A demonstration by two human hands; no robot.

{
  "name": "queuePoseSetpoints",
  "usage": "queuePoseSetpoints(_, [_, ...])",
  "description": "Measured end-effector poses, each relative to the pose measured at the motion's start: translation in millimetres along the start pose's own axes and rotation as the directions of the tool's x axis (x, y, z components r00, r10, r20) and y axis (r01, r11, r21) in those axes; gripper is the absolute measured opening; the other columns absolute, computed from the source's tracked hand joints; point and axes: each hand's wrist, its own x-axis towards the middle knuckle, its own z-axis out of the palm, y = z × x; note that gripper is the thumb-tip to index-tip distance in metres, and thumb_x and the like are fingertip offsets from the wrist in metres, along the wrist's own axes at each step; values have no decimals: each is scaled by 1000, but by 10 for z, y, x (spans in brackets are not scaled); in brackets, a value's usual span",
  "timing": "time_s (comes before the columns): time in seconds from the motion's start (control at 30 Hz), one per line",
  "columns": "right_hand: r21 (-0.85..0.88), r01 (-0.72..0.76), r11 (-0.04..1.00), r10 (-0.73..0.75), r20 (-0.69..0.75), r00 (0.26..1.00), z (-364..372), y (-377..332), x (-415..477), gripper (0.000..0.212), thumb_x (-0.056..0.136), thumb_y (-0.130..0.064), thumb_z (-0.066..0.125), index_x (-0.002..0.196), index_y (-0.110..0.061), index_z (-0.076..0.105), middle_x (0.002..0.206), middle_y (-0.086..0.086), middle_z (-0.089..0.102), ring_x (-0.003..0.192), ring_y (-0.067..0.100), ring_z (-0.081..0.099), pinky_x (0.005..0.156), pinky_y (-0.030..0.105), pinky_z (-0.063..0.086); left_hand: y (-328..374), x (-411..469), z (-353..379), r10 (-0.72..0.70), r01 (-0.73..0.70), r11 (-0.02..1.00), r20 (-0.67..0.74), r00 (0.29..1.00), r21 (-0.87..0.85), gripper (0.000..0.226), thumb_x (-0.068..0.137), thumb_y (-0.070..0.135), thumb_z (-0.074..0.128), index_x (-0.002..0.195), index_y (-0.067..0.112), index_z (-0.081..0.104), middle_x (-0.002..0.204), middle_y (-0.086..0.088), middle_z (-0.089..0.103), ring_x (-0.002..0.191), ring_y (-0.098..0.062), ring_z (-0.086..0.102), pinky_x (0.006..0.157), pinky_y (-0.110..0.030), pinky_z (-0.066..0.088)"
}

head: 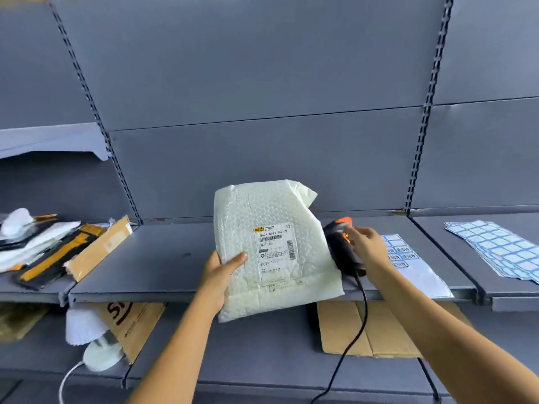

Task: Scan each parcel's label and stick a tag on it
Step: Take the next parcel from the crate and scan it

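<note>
Grey metal shelving (262,83) fills the view, and its middle shelf (163,258) runs across at hand height. The white bubble-wrap parcel (242,217) is held upright in front of that shelf's front edge, its printed side facing the camera, with its top corner folded over. To the far left a pile of other parcels (43,243) lies on the shelf, a mix of white bags and brown cardboard. On the right lie sheets of blue-bordered tags (495,246), well apart from the parcel, and another tag sheet (408,258) lies just beside the right hand. The left hand (221,275) grips the parcel's left edge low down, thumb pressed across the front and fingers hidden behind, forearm rising from below. The right hand (367,249) reaches forward with its fingers loosely stretched out at the head of the black, orange-topped scanner (339,246), not wrapped round it; whether they touch it is unclear. The scanner stands on the shelf just right of the parcel, and its cable (358,325) hangs down. The label (275,252) sits right of the parcel's middle.
</note>
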Motion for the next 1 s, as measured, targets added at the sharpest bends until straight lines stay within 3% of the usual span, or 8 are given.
queuePoseSetpoints(0.1, [-564, 62, 823, -47, 42, 998, 182, 190, 190, 40, 81, -43, 63, 99, -7, 60, 94, 15, 60, 94, 32, 58, 74, 34, 43, 34, 78, -80, -1, 1, 1000, -41, 999, 0, 34, 82, 5, 69, 113, 12, 58, 109, -9, 69, 99, -28, 66, 88, -49, 52])
queuePoseSetpoints(0.2, [-746, 9, 666, 3, 15, 1000, 333, 311, 255, 68, 79, -47, 67, 128, -7, 41, 127, 18, 48, 119, 40, 46, 95, 41, 39, 11, 111, -92, -8, 9, 1000, -38, 999, 27, 36, 81, 5, 70, 114, 11, 58, 110, -11, 69, 100, -28, 66, 89, -50, 52])
queuePoseSetpoints(0.27, [-755, 10, 656, 2, 15, 1000, 343, 335, 293, 61, 82, -34, 66, 127, -4, 37, 125, 20, 49, 116, 41, 49, 92, 43, 41, -10, 111, -82, -13, 14, 999, -30, 999, 46, 33, 81, 5, 70, 111, 12, 58, 108, -9, 69, 98, -26, 67, 86, -46, 53])
queuePoseSetpoints(0.4, [-581, -37, 813, 47, 1, 999, 218, 251, 347, 34, 78, -11, 60, 109, -4, 46, 90, 12, 57, 86, 32, 54, 68, 32, 41, -23, 158, -68, -10, 11, 999, -35, 999, 43, 29, 80, 6, 71, 105, 15, 59, 106, -6, 69, 98, -24, 66, 88, -45, 52])
queuePoseSetpoints(0.53, [-93, -14, 996, 11, -27, 1000, 143, 77, 139, 28, 77, -17, 61, 103, -9, 53, 75, 7, 57, 65, 22, 50, 56, 28, 38, 29, 247, 11, 5, -5, 998, 2, 1000, 67, 28, 80, 6, 71, 103, 17, 59, 105, -5, 69, 95, -20, 66, 88, -43, 52])
queuePoseSetpoints(0.73, [325, 169, 930, -198, 57, 979, 97, -521, -258, 13, 88, -4, 54, 84, -15, 51, 61, 7, 48, 53, 19, 41, 49, 27, 37, 320, 482, 312, 52, -75, 978, 122, 991, 193, 35, 79, 13, 74, 107, 20, 56, 109, 1, 66, 96, -13, 63, 87, -35, 48])
queuePoseSetpoints(0.87, [415, 179, 892, -278, 193, 941, 79, -818, -511, 14, 90, -8, 56, 97, -20, 58, 64, 5, 49, 53, 16, 45, 47, 27, 38, 500, 607, 563, 140, -145, 986, 61, 988, 85, 32, 79, 13, 75, 104, 22, 56, 104, 0, 67, 93, -18, 65, 79, -37, 54])
queuePoseSetpoints(1.0, [351, 222, 910, -296, 174, 939, 127, -843, -625, 23, 88, -3, 57, 109, -10, 52, 65, 3, 51, 53, 15, 46, 48, 29, 40, 518, 620, 725, 157, -158, 987, 50, 986, 35, 25, 83, 10, 71, 97, 23, 56, 96, 4, 67, 84, -13, 65, 70, -32, 53])
